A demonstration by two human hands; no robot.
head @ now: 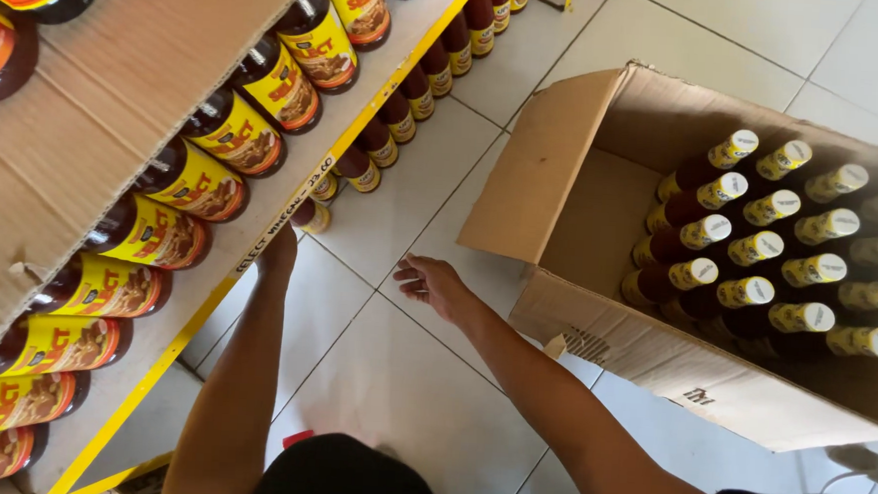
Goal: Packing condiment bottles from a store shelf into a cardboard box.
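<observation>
My left hand (280, 252) reaches under the yellow-edged shelf (297, 194), its fingers hidden below the shelf lip beside a small bottle (314, 214) on the lower level. What it holds I cannot make out. My right hand (434, 283) hovers over the tiled floor with fingers spread and empty, just left of an open cardboard box (572, 194). Inside the box stand several dark sauce bottles (749, 248) with yellow-white caps, packed in rows on the right side; the left part of the box is bare.
The upper shelf carries a row of dark bottles with yellow labels (235, 131) lying against a cardboard sheet (86, 108). More small bottles (406, 105) line the lower shelf. White floor tiles (401, 395) lie between shelf and box.
</observation>
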